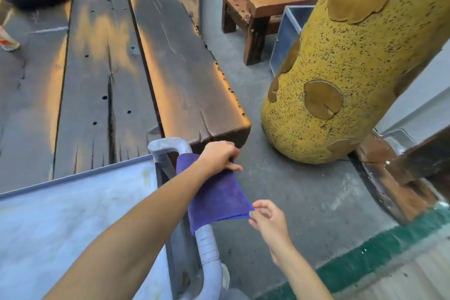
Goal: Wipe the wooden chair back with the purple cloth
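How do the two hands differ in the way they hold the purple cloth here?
The left hand closes over the far end of the purple cloth, fingers curled down on it near the wooden bench corner; the right hand only pinches the near corner between fingertips. The left hand sits higher in the view, over the grey handle; the right hand is off to the side, above the concrete floor. Both grip the same cloth, which is draped over that handle.

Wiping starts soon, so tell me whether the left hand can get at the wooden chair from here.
Probably not yet: the left hand grips the purple cloth on the grey handle, while the brown wooden chair stands far off across open concrete floor.
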Demonstrator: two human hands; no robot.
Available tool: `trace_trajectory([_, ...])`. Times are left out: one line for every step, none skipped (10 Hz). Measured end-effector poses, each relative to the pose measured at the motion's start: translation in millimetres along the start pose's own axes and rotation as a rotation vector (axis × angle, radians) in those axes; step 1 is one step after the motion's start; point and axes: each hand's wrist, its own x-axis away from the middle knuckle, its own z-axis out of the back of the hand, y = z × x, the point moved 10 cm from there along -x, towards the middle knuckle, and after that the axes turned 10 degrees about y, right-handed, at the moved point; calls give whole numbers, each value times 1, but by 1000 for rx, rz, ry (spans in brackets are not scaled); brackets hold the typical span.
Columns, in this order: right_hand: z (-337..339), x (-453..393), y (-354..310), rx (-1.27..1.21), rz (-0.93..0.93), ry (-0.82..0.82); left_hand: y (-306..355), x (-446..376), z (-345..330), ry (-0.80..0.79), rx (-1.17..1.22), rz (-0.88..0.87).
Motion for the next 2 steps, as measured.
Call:
trace_trajectory([-8,0,12,30,-43,22,4,-2,19,102,-15,-3])
trace_trajectory([-1,3,14,64,-66,109,6,-1,55,244,23,-17])
